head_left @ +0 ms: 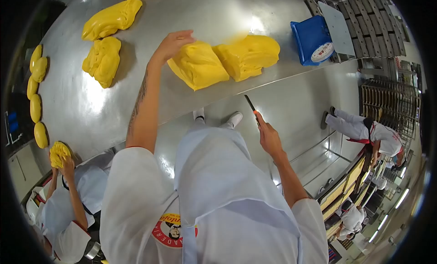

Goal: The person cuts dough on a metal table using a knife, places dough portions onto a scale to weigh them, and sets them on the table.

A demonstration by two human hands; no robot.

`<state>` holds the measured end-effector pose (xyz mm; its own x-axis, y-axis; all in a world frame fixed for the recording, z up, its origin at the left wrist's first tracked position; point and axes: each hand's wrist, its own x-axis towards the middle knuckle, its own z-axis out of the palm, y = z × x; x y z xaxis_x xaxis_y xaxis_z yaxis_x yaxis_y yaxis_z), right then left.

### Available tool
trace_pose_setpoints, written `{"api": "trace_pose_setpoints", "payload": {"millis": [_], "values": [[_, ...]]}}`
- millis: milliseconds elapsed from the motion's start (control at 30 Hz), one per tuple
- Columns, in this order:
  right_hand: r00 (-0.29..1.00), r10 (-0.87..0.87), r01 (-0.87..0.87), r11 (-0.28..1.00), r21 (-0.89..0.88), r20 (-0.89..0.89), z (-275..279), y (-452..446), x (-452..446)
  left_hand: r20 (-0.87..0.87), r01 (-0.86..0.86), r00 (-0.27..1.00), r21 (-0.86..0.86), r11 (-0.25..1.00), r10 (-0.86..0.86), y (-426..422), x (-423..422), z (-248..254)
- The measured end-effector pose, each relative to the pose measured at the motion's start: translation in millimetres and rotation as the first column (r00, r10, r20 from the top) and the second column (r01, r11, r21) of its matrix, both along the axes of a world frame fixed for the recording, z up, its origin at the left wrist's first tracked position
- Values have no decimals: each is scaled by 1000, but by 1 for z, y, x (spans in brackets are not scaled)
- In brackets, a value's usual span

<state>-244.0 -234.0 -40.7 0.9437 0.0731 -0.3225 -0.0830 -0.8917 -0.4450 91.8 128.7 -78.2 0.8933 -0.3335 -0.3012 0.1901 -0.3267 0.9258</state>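
A large piece of yellow dough [196, 66] lies on the steel table, and my left hand [174, 44] is at its upper left edge, fingers extended and somewhat blurred. Touching it on the right is a second yellow piece [250, 57], partly smeared at its top. My right hand [268, 135] is closed around the handle of a dark, narrow-bladed tool [250, 104], which looks like a knife. It is held below the table's front edge, away from the dough.
The steel table [150, 18] also bears more dough [104, 61] and small rolls [35, 108] at left. A blue scale [312, 40] stands beside stacked metal pans [371, 25]. A co-worker [77, 186] holds dough at lower left; another person [378, 134] stands right.
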Motion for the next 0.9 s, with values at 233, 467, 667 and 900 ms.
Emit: {"api": "trace_pose_setpoints", "payload": {"millis": [233,467,667,900], "values": [[956,-11,-20,995,101,294,49,55,115,45,277,904,696,663,-425,-35,33,-30],[938,315,-296,945,-138,143,-45,101,218,71,261,878,758,598,-473,0,-34,-1],[971,232,-236,965,-111,-51,-6,-26,64,-335,600,781,636,486,-527,21,-28,37],[652,-736,758,642,116,-183,7,-147,-105,-131,365,923,600,712,-363,33,-55,20]]}}
